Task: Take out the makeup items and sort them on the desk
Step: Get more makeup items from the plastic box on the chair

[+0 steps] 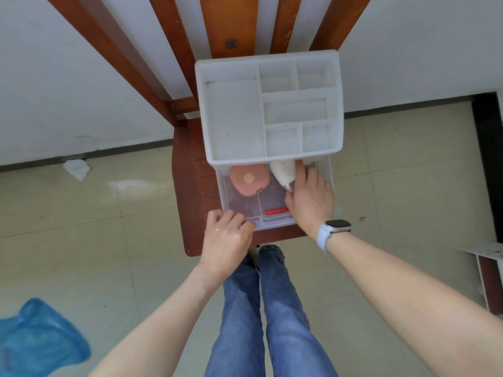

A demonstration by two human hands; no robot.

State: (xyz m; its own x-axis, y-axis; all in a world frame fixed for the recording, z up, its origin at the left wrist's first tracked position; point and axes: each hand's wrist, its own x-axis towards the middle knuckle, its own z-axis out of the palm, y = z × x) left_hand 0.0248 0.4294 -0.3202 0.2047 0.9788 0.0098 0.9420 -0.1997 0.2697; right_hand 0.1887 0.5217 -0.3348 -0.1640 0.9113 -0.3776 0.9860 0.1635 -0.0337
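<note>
Both hands in drawer [275, 210]: right fingers [300, 172] around white tube [283, 174].

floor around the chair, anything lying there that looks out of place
Yes. A crumpled white paper lies by the wall at left, and a blue plastic bag sits loose at lower left. Both look like stray litter.

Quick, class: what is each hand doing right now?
Left hand: grips the front edge of the clear drawer.
Right hand: holds the white bottle in the drawer.
</note>
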